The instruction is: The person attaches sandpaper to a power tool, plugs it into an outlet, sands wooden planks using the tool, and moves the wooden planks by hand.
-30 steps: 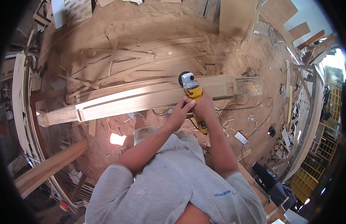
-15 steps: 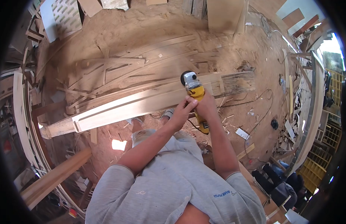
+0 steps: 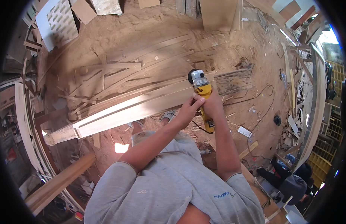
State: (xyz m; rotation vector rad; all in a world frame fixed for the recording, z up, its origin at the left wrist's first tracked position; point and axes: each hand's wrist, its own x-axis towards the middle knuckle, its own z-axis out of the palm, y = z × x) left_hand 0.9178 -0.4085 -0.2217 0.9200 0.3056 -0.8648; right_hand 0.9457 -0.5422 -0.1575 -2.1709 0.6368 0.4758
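Observation:
A yellow angle grinder [image 3: 203,90] with a silver head and a dark disc is held in both my hands over a long wooden beam [image 3: 135,102]. My right hand [image 3: 213,105] wraps round the grinder's body. My left hand [image 3: 190,109] closes on its near side, the thumb lying against the yellow casing. The disc sits at the beam's upper edge, near its right part; I cannot tell whether it touches the wood. Pale, smooth wood makes up most of the beam, with a recessed long face. Its right end is rough and dark, and its left end is narrower.
Loose wood strips [image 3: 117,67] lie on the dirt floor beyond the beam. A black cord [image 3: 257,130] winds over the ground at right. Boards [image 3: 63,22] lean at the back left. Another beam [image 3: 61,179] stands at lower left. A person [image 3: 290,183] sits at lower right.
The grinder and both hands have moved right along the beam, towards its rough end. Both hands keep their hold. The view has shifted slightly.

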